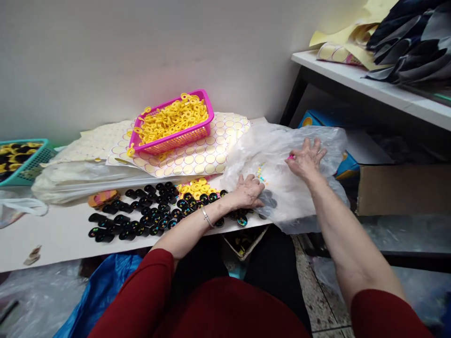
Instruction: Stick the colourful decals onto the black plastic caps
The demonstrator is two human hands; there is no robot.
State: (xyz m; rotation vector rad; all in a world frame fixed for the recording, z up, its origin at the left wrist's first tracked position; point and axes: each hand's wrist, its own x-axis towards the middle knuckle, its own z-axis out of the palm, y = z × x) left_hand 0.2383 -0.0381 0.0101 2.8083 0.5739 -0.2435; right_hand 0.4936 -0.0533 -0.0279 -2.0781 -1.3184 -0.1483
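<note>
My left hand (pixel 248 191) lies on the near left part of a crumpled clear plastic bag (pixel 282 202), its fingers apart. Farther right, my right hand (pixel 307 157) presses on the same bag with spread fingers. Something small and pink shows at its thumb; I cannot tell what it is. Tiny coloured beads (pixel 260 172) show at the bag between both hands. Left of my left hand stand many small black cups (pixel 154 212), several with coloured bits inside. Behind them is a loose pile of yellow ring-shaped pieces (pixel 197 188).
A pink basket (pixel 158 147) full of yellow ring pieces rests on sheets of round stickers (pixel 197 162) by the wall. At far left is a teal basket (pixel 33 169). A white shelf (pixel 384 84) overhangs a cardboard box (pixel 401 190) on the right. An open box (pixel 243 251) sits below the table edge.
</note>
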